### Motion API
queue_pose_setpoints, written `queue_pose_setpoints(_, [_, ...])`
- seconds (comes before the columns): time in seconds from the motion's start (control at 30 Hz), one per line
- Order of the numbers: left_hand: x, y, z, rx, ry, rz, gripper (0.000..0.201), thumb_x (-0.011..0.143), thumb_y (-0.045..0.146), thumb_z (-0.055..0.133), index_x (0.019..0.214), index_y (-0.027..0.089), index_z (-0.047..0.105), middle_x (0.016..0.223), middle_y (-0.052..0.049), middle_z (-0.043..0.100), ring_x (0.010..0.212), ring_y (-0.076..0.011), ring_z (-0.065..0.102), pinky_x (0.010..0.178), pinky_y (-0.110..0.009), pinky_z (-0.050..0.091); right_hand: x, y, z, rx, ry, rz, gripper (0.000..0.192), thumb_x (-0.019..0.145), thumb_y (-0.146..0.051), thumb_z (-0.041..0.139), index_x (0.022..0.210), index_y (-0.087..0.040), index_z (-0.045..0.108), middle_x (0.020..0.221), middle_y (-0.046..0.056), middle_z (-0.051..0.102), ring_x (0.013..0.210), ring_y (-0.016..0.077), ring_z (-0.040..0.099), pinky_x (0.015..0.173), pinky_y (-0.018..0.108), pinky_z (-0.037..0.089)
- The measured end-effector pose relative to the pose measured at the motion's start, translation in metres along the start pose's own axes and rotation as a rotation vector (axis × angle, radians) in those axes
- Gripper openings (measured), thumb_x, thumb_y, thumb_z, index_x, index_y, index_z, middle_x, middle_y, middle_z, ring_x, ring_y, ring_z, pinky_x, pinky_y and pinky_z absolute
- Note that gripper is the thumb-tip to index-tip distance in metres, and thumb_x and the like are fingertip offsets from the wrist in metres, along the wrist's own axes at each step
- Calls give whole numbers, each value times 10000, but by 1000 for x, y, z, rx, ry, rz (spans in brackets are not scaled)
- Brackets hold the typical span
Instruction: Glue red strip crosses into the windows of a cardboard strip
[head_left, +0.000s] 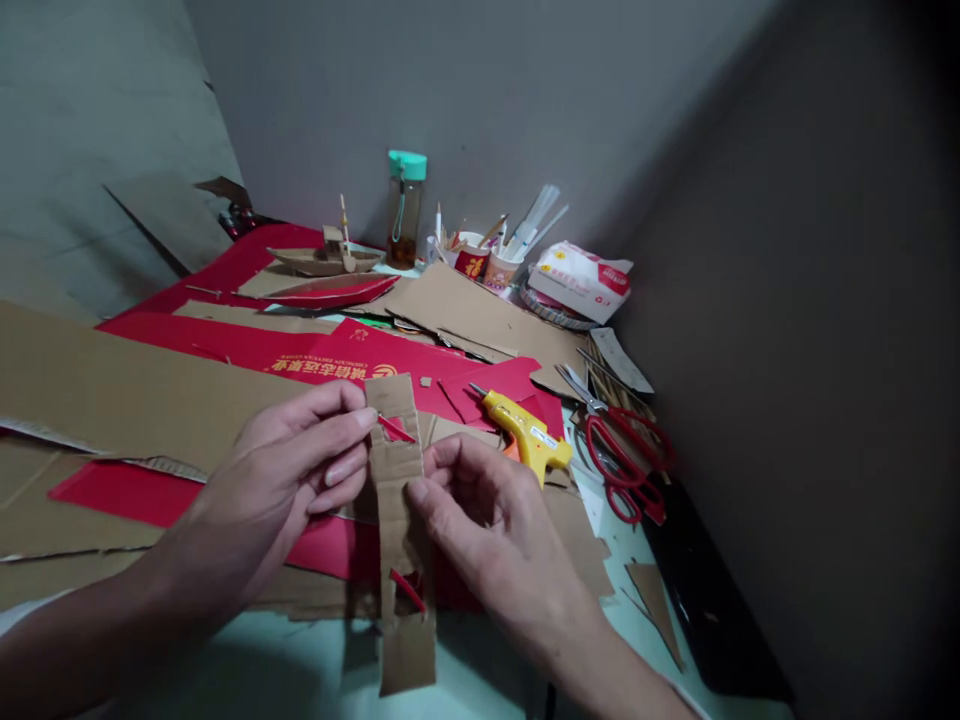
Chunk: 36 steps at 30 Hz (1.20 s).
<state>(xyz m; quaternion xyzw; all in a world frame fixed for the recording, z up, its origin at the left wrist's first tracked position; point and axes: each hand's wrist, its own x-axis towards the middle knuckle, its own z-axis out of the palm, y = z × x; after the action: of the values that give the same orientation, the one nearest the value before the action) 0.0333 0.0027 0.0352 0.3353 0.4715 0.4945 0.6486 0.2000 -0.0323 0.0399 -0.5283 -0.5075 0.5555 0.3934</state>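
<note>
Near the lower centre of the frame, a long cardboard strip (401, 520) is held upright between both hands above the table (300, 670). Left hand (289, 480): fingers nearly straight and only lightly curled, fingertips pressed to the strip's upper left edge. Right hand (487, 525): thumb against the strip's right edge at mid-height, other fingers loosely curled behind; a pinch rather than a closed fist. Two small red slivers (395, 430) show through the strip, one near the top and one lower down, suggesting that cuts or slots are already made and that shaping of this piece is partly done; whether any glue has been applied cannot be told. Just right of the hands lies a yellow glue gun (525, 432), untouched, with red scissors (626, 460) beyond it. Red and brown cardboard sheets (150, 400) cover the left and middle of the frame. At upper centre stand a small cardboard boat (326, 258), seemingly finished, and a bottle (406, 210).
</note>
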Motion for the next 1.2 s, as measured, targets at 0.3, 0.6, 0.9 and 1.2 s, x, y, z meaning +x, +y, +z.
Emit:
queue_pose_setpoints(0.3, [1,-7,3,-77,-112,-23,413,548,446,1017,697,216,707,612,50,475,547,-96,349,422,-174,323,8,6,0,201,107,-36,283,704,-423,772,760,-191,619,678,-43,574,564,84,474,523,208,388])
queue_pose_setpoints(0.6, [3,-11,1,48,-88,37,350,657,478,923,747,184,756,671,-11,617,517,-70,312,434,-170,254,14,13,-11,329,317,-121,289,769,-408,833,787,-201,632,649,-65,517,577,93,407,523,214,335])
queue_pose_setpoints(0.9, [24,-9,-13,-98,58,67,102,734,208,762,698,165,677,639,4,580,449,-45,285,360,-121,213,12,10,-17,534,268,-70,366,707,-449,882,793,-207,621,604,-87,438,547,89,331,510,204,312])
queue_pose_setpoints(1.2, [25,-1,-14,-81,-34,100,474,892,345,711,531,225,428,506,83,289,446,-73,148,351,-149,220,5,5,-18,363,300,-180,307,837,-455,782,800,-225,581,686,-61,461,601,118,380,543,233,323])
